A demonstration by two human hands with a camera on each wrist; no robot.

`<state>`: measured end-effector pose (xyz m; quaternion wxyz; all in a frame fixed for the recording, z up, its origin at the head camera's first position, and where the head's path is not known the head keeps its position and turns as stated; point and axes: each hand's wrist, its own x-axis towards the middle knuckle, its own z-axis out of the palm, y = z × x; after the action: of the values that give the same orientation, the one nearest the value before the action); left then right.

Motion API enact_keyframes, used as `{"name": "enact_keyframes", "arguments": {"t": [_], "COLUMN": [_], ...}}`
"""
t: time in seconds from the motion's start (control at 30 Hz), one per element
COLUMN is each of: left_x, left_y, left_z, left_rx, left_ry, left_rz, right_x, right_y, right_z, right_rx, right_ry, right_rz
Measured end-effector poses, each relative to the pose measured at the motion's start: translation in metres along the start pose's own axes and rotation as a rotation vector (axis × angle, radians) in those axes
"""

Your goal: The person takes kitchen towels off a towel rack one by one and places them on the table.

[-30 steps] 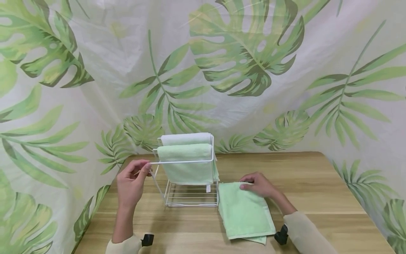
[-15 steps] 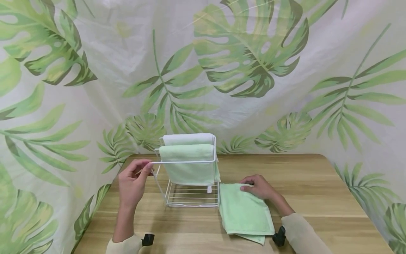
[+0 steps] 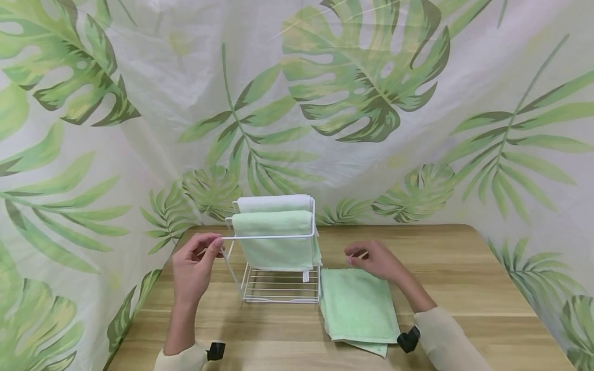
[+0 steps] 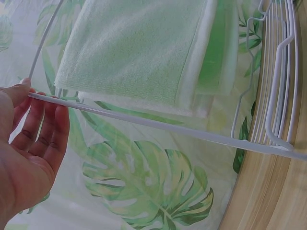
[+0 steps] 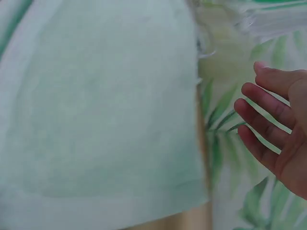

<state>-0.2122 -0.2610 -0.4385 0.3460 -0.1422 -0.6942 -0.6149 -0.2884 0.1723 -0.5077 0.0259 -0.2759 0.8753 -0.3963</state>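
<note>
A white wire rack (image 3: 280, 299) stands on the wooden table, with a pale green towel (image 3: 274, 245) and a white towel (image 3: 274, 202) draped over its upper bars. My left hand (image 3: 195, 268) pinches the rack's front left corner between thumb and fingers; in the left wrist view the thumb lies on top of the white bar (image 4: 144, 123). Right of the rack, folded green towels (image 3: 359, 306) lie in a flat stack. Just above the stack's far edge is my right hand (image 3: 376, 260), fingers loosely bent and holding nothing, apart from the cloth in the right wrist view.
The wooden table (image 3: 464, 288) extends to the right of the stack and in front of the rack. Behind it hangs a leaf-print curtain (image 3: 343, 170), close to the table's back edge. A small white tag (image 3: 306, 276) dangles from the hung towels.
My right hand has let go of the top green towel and risen slightly away from its far edge. The left hand keeps its hold on the rack, which stays in place.
</note>
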Motion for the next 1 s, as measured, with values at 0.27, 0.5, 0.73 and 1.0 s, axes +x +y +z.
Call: {"name": "enact_keyframes", "arguments": {"t": [0.27,0.5,0.73,1.0], "left_x": [0.000,0.000,-0.001,-0.001], "left_y": [0.000,0.002,0.002,0.003], "left_z": [0.000,-0.001,-0.001,0.001], "left_rx": [0.003,0.024,0.013,0.009], "left_ry": [0.009,0.015,0.019,0.010], "left_rz": [-0.012,-0.021,-0.045,-0.031], "right_x": [0.016,0.034,0.048,0.063], "right_y": [-0.059,-0.106,-0.144,-0.169], "right_z": [-0.024,-0.038,-0.044,-0.040], "right_rx": [-0.003,0.012,0.018,0.047], "right_ry": [0.090,0.172,0.237,0.232], "right_rz": [-0.128,-0.199,-0.300,-0.410]}}
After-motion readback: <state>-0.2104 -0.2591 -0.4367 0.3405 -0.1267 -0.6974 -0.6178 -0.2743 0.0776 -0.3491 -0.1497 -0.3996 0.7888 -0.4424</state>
